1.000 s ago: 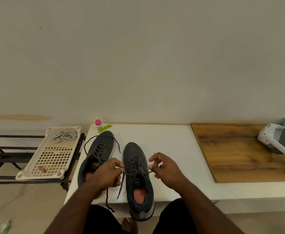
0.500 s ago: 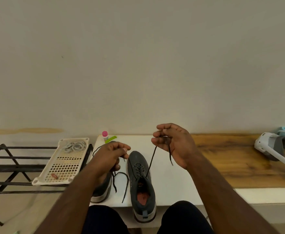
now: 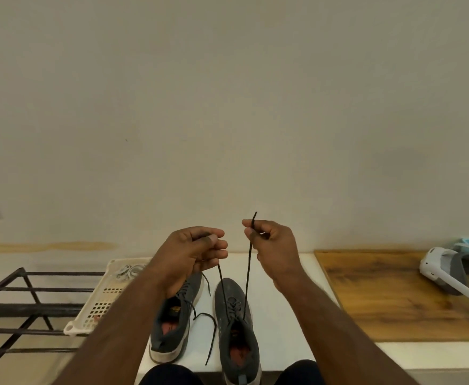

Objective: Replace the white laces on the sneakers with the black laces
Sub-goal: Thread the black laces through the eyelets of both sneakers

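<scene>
Black lace (image 3: 247, 269): both ends raised above right shoe (image 3: 237, 329); strands run down from each grip to top eyelets, taut.
L hand (image 3: 193, 252): fingers curled, pinching one lace end; strand exits below fist.
R hand (image 3: 272, 245): thumb + forefinger pinch other end; tip sticks up above grip.
Why held so: judged – pulling both ends up together takes slack out of the crossings and evens end lengths before tying.
Left shoe (image 3: 176, 320): below L wrist, black-laced, ends loose on table (image 3: 283, 276).
White laces (image 3: 129, 270): in tray (image 3: 94, 315), well left of L grip; out of shoes.
Status: judged near finish; tying remains.
</scene>
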